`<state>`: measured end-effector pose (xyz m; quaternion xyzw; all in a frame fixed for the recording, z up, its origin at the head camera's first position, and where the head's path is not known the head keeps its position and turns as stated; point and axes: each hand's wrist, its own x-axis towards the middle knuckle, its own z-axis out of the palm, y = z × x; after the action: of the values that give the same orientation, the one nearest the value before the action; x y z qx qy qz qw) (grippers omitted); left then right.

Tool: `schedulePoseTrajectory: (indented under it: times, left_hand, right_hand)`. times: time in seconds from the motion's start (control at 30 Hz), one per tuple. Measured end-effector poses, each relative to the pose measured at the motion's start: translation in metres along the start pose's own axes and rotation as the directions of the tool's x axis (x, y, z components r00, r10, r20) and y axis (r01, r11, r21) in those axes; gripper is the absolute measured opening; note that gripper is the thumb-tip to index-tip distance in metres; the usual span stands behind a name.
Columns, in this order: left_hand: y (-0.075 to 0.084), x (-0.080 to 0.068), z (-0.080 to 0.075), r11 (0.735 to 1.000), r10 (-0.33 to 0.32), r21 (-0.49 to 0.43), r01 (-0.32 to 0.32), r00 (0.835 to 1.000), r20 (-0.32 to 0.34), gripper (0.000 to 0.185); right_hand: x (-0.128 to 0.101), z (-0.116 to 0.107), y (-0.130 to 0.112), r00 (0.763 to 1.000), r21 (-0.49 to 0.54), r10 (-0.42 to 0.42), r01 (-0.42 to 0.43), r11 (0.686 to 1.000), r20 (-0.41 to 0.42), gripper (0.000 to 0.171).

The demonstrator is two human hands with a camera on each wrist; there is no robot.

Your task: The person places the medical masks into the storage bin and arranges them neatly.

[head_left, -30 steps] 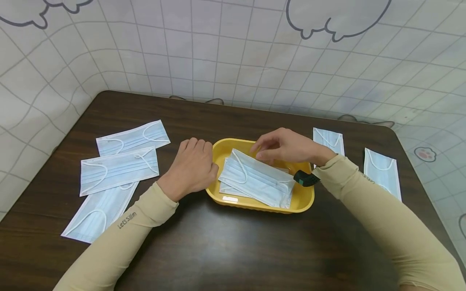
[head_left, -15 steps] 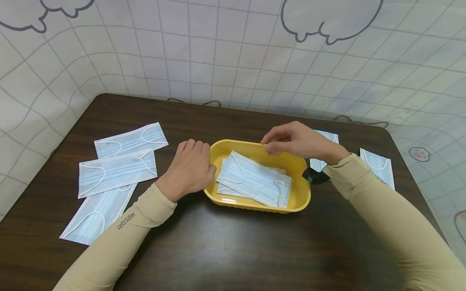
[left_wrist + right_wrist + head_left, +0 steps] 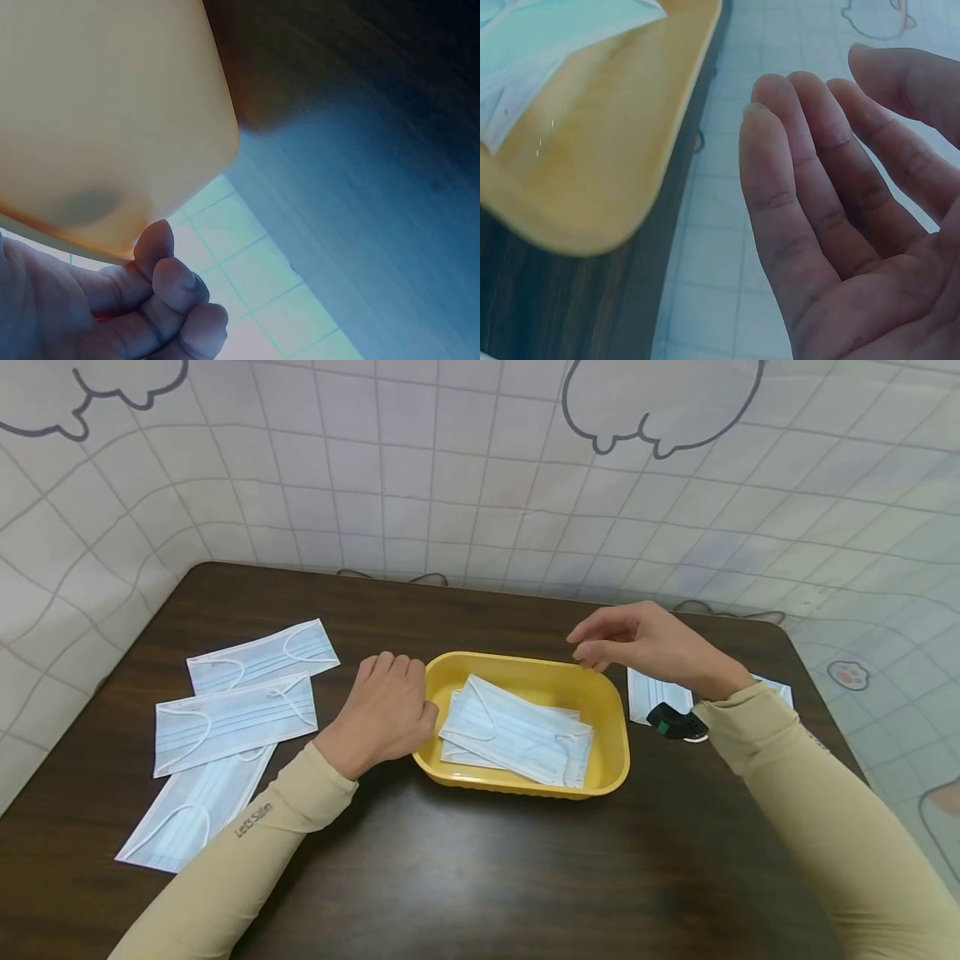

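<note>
My left hand (image 3: 388,714) grips the left end of a yellow plastic basin (image 3: 611,731). In the left wrist view its curled fingers (image 3: 176,285) lie against the outside of the basin, right at the rim; the thumb is hidden there. Inside the basin lies a small stack of light blue face masks (image 3: 517,727), the top one turned askew. My right hand (image 3: 652,643) hovers past the basin's far right corner, fingers loosely bent and holding nothing, as the palm (image 3: 885,300) in the right wrist view shows. Under its wrist a face mask (image 3: 656,695) is partly covered.
Several more face masks (image 3: 236,724) overlap on the left of the dark wooden table (image 3: 465,868). Another face mask (image 3: 778,692) peeks out behind the right sleeve. A white grid-patterned cloth (image 3: 465,485) hangs behind the table. A black band (image 3: 675,722) circles the right wrist.
My right hand has moved from over the masks in the basin, up and right past its far rim. My left hand stays at the basin's left end. The whole view has shifted slightly.
</note>
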<state>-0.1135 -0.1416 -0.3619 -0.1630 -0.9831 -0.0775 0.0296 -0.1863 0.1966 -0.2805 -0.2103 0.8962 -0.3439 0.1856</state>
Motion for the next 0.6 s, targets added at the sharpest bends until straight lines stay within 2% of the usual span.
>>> schedulePoseTrajectory:
  times: [0.27, 0.4, 0.6]
  left_hand:
    - [0.0, 0.0, 0.0, 1.0, -0.006, 0.005, 0.006, 1.0, 0.018, 0.027]
    - [0.0, 0.0, 0.0, 1.0, -0.009, 0.002, 0.009, 0.999, 0.033, 0.028]
    - [0.001, 0.0, -0.001, 1.0, -0.003, -0.004, 0.003, 1.0, 0.017, 0.027]
  right_hand:
    - [-0.022, -0.016, 0.016, 0.99, 0.037, 0.042, -0.037, 0.999, -0.134, 0.028]
    - [-0.032, -0.022, 0.025, 0.979, 0.062, 0.071, -0.06, 0.996, -0.191, 0.031]
    - [-0.045, -0.026, 0.037, 0.957, 0.139, 0.099, -0.063, 0.988, -0.272, 0.034]
